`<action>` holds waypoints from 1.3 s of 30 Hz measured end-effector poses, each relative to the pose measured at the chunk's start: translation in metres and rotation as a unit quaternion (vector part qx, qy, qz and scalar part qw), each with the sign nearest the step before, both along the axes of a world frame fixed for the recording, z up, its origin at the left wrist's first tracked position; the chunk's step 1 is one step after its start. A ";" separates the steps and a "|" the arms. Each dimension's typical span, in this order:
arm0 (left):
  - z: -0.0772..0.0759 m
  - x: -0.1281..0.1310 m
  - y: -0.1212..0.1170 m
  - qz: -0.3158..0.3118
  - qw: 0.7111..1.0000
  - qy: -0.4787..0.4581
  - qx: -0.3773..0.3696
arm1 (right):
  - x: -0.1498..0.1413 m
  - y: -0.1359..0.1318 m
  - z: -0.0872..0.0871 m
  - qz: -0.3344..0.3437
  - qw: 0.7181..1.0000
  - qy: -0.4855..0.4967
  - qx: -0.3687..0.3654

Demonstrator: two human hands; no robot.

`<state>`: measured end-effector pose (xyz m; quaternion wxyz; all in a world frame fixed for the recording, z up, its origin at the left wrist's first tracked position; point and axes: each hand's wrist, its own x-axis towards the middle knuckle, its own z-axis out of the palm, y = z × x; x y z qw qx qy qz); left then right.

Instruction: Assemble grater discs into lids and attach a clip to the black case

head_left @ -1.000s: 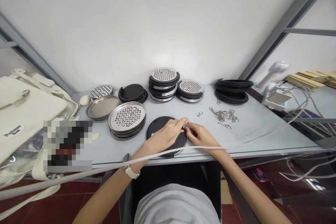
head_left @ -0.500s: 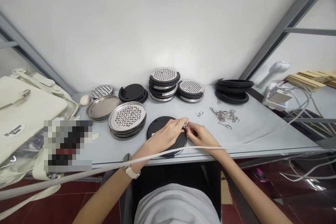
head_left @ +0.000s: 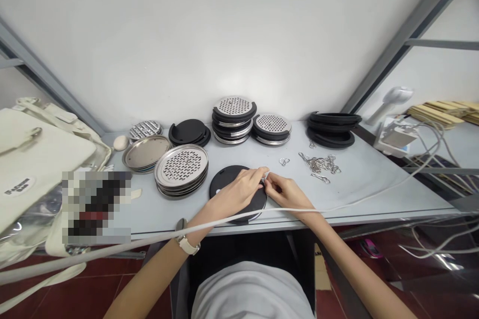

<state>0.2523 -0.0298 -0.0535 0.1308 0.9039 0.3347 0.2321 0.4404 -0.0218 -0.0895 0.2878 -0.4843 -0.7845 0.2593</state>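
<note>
A round black grater holder (head_left: 226, 175) lies flat near the table's front edge, with a thin silvery rim showing at its lower right. Across its top stretches my left hand (head_left: 241, 188), fingers closed together at the holder's right edge. My right hand (head_left: 285, 191) meets it there, thumb and forefinger pinched around a small shiny metal piece, mostly hidden by the fingers. To the right lie a single wire clip (head_left: 284, 162) and a loose pile of metal clips (head_left: 321, 163). At left is a stack of round metal grater plates (head_left: 183, 167).
Behind stand stacked graters in black holders (head_left: 233, 119), a shorter grater stack (head_left: 272, 127) and black rings (head_left: 332, 129). Plain metal discs (head_left: 147, 152) are at left, beside a cream bag (head_left: 41, 159). A white cable (head_left: 224, 219) runs across the foreground, passing over both arms.
Both hands stay at the holder's right edge, with only a slight shift of the fingertips. The objects on the table have not moved.
</note>
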 end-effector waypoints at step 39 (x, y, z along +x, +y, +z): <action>0.001 0.003 0.002 0.021 1.000 0.008 0.011 | 0.000 -0.001 0.002 0.012 0.999 -0.033 0.006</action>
